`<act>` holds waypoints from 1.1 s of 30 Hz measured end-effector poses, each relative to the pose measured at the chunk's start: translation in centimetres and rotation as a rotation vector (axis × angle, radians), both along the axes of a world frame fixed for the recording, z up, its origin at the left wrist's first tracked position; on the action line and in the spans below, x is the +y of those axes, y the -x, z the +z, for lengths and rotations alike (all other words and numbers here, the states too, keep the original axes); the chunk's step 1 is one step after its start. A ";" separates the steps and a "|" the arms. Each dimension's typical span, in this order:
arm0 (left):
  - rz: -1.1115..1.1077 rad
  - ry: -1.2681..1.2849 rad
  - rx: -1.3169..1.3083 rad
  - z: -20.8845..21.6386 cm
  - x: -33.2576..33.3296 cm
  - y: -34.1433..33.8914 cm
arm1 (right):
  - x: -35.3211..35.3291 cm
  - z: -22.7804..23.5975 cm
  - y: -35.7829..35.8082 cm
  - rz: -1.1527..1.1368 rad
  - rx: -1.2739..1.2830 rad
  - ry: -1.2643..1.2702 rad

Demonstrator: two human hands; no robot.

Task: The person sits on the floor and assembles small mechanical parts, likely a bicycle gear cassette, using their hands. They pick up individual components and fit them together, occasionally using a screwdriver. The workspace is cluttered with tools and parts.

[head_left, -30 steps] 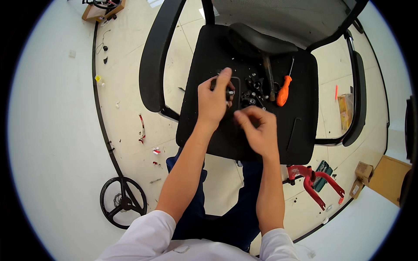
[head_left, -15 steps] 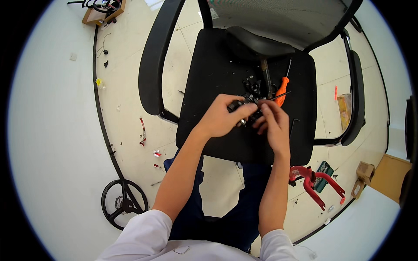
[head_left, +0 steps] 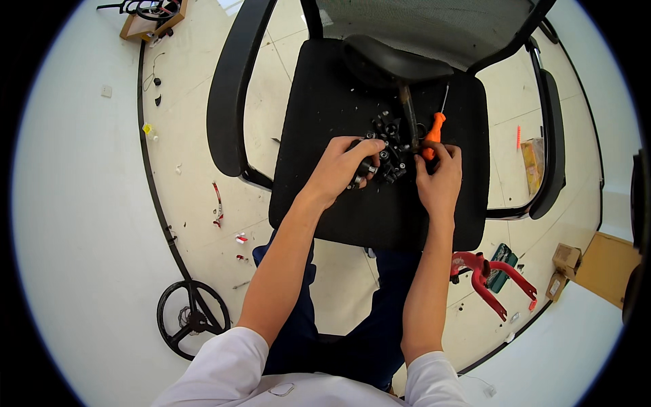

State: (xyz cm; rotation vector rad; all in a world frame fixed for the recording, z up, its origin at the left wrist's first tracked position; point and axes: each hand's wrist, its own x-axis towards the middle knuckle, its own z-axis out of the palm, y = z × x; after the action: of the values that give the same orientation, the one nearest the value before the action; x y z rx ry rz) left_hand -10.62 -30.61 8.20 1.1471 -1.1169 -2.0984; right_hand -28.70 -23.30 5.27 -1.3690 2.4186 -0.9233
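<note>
My left hand (head_left: pixel 339 168) is closed around a small dark metal bicycle part (head_left: pixel 365 169) with shiny ends, mostly covered by the fingers. Right beside it, a heap of small black bolts and fittings (head_left: pixel 392 157) lies on the black chair seat (head_left: pixel 315 95). My right hand (head_left: pixel 441 178) is bent with thumb and fingers nearly together, at the lower end of the seat post and the orange screwdriver handle (head_left: pixel 434 129). Anything in its fingertips is too small to make out. A black bicycle saddle (head_left: pixel 393 64) with its post (head_left: pixel 408 112) rests behind the heap.
The chair's armrests (head_left: pixel 227 108) flank the seat. On the floor at right are a red bicycle fork (head_left: pixel 483 277), a green case (head_left: pixel 502 268) and cardboard boxes (head_left: pixel 566 261). At left lie a black spoked wheel (head_left: pixel 193 319) and a red-and-silver lever (head_left: pixel 218 203).
My hands have drawn apart, the right moving away from the left-hand part toward the screwdriver handle. A thin dark rod by the right fingers no longer shows. The view has shifted slightly.
</note>
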 end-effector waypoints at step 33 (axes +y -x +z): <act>0.099 -0.374 0.096 1.2 0.0 0.7 | -0.5 3.1 -4.0 0.198 -0.718 0.268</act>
State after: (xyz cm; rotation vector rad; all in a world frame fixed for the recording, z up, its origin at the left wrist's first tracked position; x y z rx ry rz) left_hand -11.35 -30.65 9.43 1.2216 -0.6244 -2.3162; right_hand -24.70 -23.77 8.36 -1.0658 1.6409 -1.4184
